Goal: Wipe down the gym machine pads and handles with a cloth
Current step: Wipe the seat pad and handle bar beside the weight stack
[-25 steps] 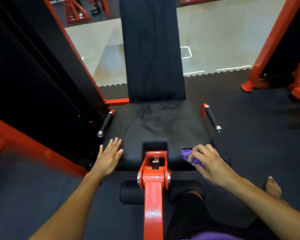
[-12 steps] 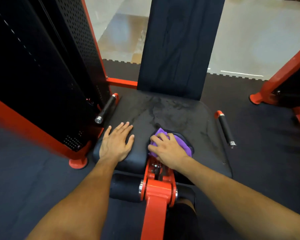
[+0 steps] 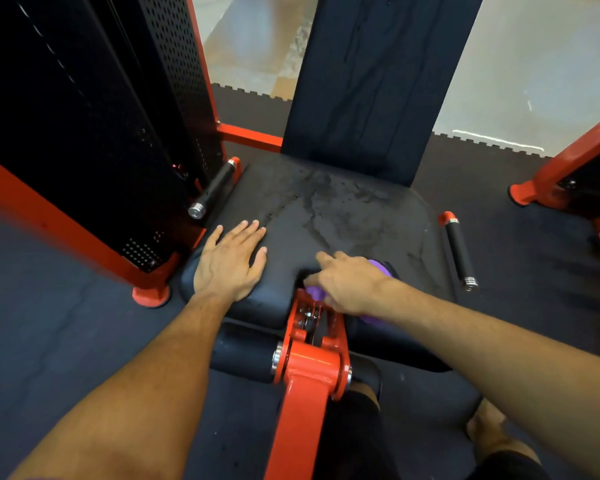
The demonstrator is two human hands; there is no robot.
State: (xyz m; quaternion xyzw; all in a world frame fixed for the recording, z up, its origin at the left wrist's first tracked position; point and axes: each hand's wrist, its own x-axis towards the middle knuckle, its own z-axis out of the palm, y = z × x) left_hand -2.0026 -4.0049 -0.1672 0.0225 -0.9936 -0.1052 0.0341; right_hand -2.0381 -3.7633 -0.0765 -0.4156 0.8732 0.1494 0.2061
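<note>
The black seat pad (image 3: 343,209) of the gym machine shows wet streaks, and its upright back pad (image 3: 371,81) rises behind it. My left hand (image 3: 229,261) lies flat, fingers straight, on the seat's front left corner. My right hand (image 3: 347,282) holds a purple cloth (image 3: 380,266) against the notch at the seat's front edge, with index finger and thumb stretched out and the other fingers bent over the cloth. Most of the cloth is hidden under that hand. Two black grip handles flank the seat, one left (image 3: 212,190) and one right (image 3: 459,252).
A red lever arm (image 3: 305,375) with black roller pads (image 3: 239,351) stands right below my hands. The black perforated weight-stack guard (image 3: 84,116) with its red frame fills the left side. Another red machine frame (image 3: 568,168) stands far right. A bare foot (image 3: 485,424) rests on the dark rubber floor.
My right hand slid the cloth from the seat's front right edge to the centre notch. The view moved closer to the seat. My left hand stays flat on the pad.
</note>
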